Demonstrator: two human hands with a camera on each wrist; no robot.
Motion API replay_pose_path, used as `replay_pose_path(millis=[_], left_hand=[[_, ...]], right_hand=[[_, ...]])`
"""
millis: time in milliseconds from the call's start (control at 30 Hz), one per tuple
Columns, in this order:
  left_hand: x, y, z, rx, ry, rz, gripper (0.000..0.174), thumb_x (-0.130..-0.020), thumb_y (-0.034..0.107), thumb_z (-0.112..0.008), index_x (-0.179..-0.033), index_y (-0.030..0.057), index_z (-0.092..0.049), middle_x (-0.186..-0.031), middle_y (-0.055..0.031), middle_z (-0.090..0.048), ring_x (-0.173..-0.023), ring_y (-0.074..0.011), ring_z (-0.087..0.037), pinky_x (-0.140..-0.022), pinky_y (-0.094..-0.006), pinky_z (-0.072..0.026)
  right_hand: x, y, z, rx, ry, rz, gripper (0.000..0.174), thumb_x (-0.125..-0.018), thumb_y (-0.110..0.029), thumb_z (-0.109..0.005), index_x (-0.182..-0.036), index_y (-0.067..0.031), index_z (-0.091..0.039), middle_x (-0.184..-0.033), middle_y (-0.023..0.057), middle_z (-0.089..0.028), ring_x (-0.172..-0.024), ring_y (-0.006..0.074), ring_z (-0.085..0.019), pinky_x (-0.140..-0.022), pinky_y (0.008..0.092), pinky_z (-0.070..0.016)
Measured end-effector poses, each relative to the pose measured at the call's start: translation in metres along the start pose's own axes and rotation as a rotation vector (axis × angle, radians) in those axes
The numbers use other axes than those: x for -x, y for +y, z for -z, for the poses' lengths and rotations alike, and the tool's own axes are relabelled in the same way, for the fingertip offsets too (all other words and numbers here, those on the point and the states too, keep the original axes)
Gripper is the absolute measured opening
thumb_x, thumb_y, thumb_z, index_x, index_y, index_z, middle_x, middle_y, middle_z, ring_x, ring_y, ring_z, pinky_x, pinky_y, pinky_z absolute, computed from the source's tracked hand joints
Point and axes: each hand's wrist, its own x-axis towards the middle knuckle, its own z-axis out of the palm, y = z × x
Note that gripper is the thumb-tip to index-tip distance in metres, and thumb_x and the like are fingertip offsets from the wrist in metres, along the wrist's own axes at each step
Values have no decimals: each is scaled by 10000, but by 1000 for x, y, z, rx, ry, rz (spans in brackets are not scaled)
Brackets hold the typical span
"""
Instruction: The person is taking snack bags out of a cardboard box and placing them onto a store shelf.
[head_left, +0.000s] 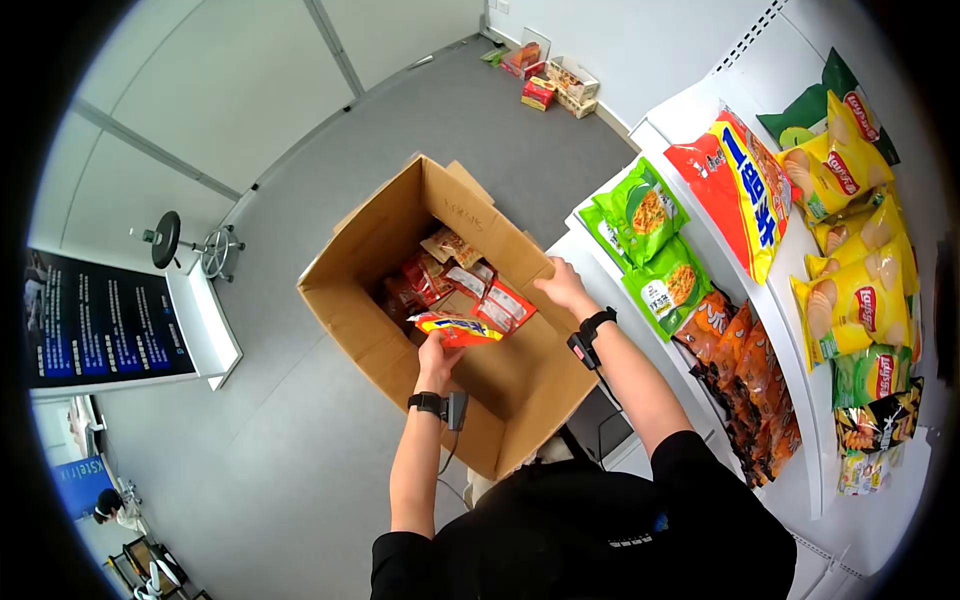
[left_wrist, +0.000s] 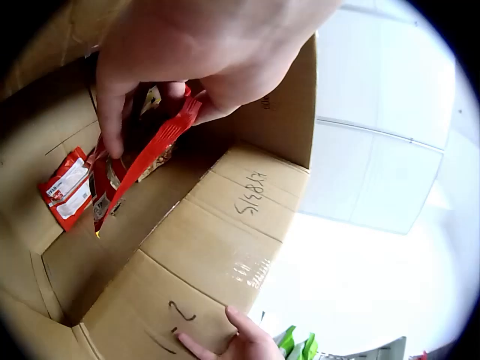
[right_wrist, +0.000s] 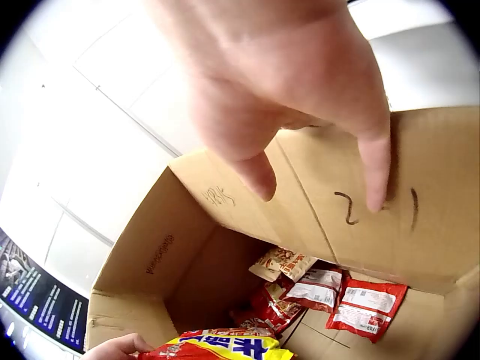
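Note:
My left hand (head_left: pixel 437 362) grips a red and yellow snack bag (head_left: pixel 460 330) by its edge, inside the mouth of the cardboard box (head_left: pixel 540 375). From the left wrist, the red bag (left_wrist: pixel 150 154) hangs below the thumb and fingers of that hand (left_wrist: pixel 202 52). My right hand (head_left: pixel 565 288) holds the box's side nearest the shelf, a thumb and finger lying over its inner face (right_wrist: pixel 322 210); its other fingers are hidden. On the box floor lie a red packet with white labels (right_wrist: pixel 366 309), a cream packet (right_wrist: pixel 283 264) and more red packets.
White shelves (head_left: pixel 800 370) on the right hold green noodle bags (head_left: pixel 650 215), a large red bag (head_left: pixel 735 190), orange bags (head_left: pixel 745 370) and yellow chip bags (head_left: pixel 862 305). Small boxes (head_left: pixel 572 82) stand by the far wall. A stool (head_left: pixel 168 240) is at left.

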Motion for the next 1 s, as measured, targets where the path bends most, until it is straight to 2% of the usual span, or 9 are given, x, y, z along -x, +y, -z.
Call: replay_pose_path(millis=[100, 267, 533, 667, 767, 800, 900, 933, 1000], left_hand=[[20, -2, 14, -17, -67, -31, 264, -816, 189, -470, -1014, 28, -535, -981, -123, -619, -943, -275, -592, -873, -461, -463], [63, -6, 24, 15, -159, -102, 324, -815, 187, -446, -1073, 5, -520, -1076, -137, -595, -1002, -257, -573, -884, -425, -455], [129, 7, 21, -84, -290, -261, 284, -827, 196, -415, -1012, 37, -560, -1013, -83, -620, -886, -195, -595, -792, -354, -476], [158, 16, 14, -109, -375, -327, 269, -825, 195, -412, -996, 54, -565, -977, -61, -622, -822, -151, -582, -706, -290, -465], [174, 24, 10, -118, -502, -354, 310, -830, 186, -403, -1065, 34, -536, -1062, -81, -604, -904, -179, -582, -774, -327, -475], [180, 26, 10, -124, -547, -355, 332, -833, 181, -396, -1097, 24, -523, -1101, -91, -595, -947, -194, -584, -813, -349, -482], [199, 24, 7, -104, -637, -395, 378, -812, 166, -387, -1137, 13, -505, -1124, -97, -585, -970, -200, -580, -829, -355, -479], [204, 24, 8, -111, -656, -393, 390, -805, 163, -386, -1145, 11, -499, -1129, -97, -582, -974, -201, -580, -832, -355, -478], [212, 21, 9, -122, -692, -385, 414, -790, 157, -383, -1163, 8, -488, -1139, -98, -578, -984, -204, -578, -839, -355, -476]], right_hand=[[8, 24, -3, -22, -53, -4, 827, -702, -365, -673, -1369, -57, -295, -1303, 245, -399, -1194, 416, -395, -1009, 444, -345], [48, 49, 13, -254, 55, -104, 899, -715, -383, -683, -1399, -27, -220, -1375, 263, -319, -1272, 386, -324, -1048, 416, -298], [124, 37, 21, -558, 296, -68, 754, -787, -347, -654, -1358, -8, -298, -1366, 232, -346, -1288, 314, -320, -1033, 366, -314], [174, -1, 38, -928, -119, -174, 796, -830, -478, -584, -1404, -70, -212, -1418, 171, -284, -1308, 304, -279, -968, 524, -334], [196, -17, 42, -1145, -335, -147, 813, -831, -507, -577, -1408, -76, -199, -1420, 144, -285, -1301, 313, -290, -943, 487, -377], [202, -22, 39, -1174, -298, -189, 775, -839, -521, -564, -1387, -78, -241, -1342, 112, -398, -1202, 266, -418, -899, 427, -422], [219, -29, 42, -1307, -513, -63, 696, -861, -505, -543, -1352, -80, -293, -1222, 78, -501, -1065, 196, -512, -848, 371, -449], [229, -35, 45, -1323, -534, -51, 594, -872, -493, -534, -1285, -91, -391, -1129, 38, -551, -955, 149, -546, -812, 333, -459], [240, -38, 47, -1261, -573, 9, 552, -868, -496, -538, -1240, -98, -447, -1122, 28, -560, -954, 144, -554, -805, 320, -464]])
